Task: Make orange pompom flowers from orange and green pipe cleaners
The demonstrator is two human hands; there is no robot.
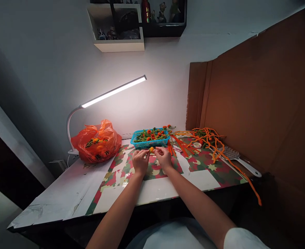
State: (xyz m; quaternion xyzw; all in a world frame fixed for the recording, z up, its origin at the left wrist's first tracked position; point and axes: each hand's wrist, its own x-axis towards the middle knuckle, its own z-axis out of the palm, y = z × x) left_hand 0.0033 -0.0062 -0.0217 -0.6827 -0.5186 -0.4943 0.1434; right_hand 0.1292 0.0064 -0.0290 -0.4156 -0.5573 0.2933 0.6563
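Between my two hands, just in front of the basket, is a small yellow-orange pompom-like flower (151, 149). My left hand (140, 161) is closed, its thumb and fingers pinching the flower from the left. From the right, my right hand (164, 159) is closed in a pinch at the same flower. The fingertips cover part of it, so its stem is hard to make out. Right behind the hands stands a blue plastic basket (149, 143), filled with orange flowers on green stems (152, 135).
An orange plastic bag (98, 143) with flowers sits at the left, by a lit desk lamp (113, 92). Fuzzy orange stems (212, 138) lie tangled at the right, near a wire-bristle brush (242, 162) and a tape roll (197, 145). A cardboard panel (258, 90) borders the right side.
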